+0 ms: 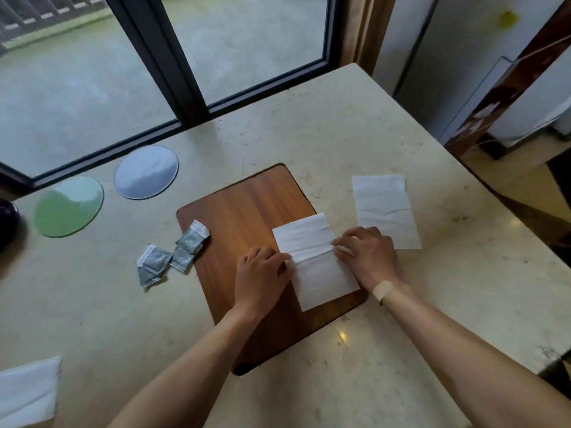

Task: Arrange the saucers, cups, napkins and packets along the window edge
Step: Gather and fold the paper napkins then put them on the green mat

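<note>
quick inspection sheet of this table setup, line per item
surface: pale stone countertop with an inset wooden panel
job's things: green saucer and pale blue saucer near the window edge; creased napkin on the panel; second napkin to its right; third napkin at lower left; grey packets in a loose pile; no cups clearly seen
clutter: dark object at the left edge, cut off
grippers: left hand and right hand press the creased napkin's sides
cables: nothing seen
surroundings: dark-framed window, wristband
</note>
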### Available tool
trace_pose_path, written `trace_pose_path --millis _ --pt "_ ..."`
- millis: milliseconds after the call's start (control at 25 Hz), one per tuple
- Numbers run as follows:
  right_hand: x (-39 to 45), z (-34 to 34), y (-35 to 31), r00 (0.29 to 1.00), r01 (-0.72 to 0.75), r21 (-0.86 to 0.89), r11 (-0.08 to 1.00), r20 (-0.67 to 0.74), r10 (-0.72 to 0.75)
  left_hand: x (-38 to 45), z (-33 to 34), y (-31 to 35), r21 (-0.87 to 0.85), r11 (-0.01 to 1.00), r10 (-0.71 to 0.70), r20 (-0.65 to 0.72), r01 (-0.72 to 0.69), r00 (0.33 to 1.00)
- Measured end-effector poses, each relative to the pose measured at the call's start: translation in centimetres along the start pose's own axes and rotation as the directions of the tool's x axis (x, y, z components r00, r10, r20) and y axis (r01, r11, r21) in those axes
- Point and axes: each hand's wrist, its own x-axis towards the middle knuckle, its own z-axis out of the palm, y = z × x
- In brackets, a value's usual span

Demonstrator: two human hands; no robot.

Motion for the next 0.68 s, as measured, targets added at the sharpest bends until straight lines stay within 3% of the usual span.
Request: trace_pose_path --millis 440,680 --pt "1.2 -0.6 0.0 0.993 0.032 -0.036 0.999 0.117 -0.028 0.9 0.4 0.8 0.009 1.0 -0.026 -0.027 0.027 0.999" --pt "0.7 -1.1 -1.2 0.995 -0.024 0.072 0.997 0.094 0.017 1.1 -0.7 0.9 -0.116 0.991 -0.077 -0.031 0.073 0.997"
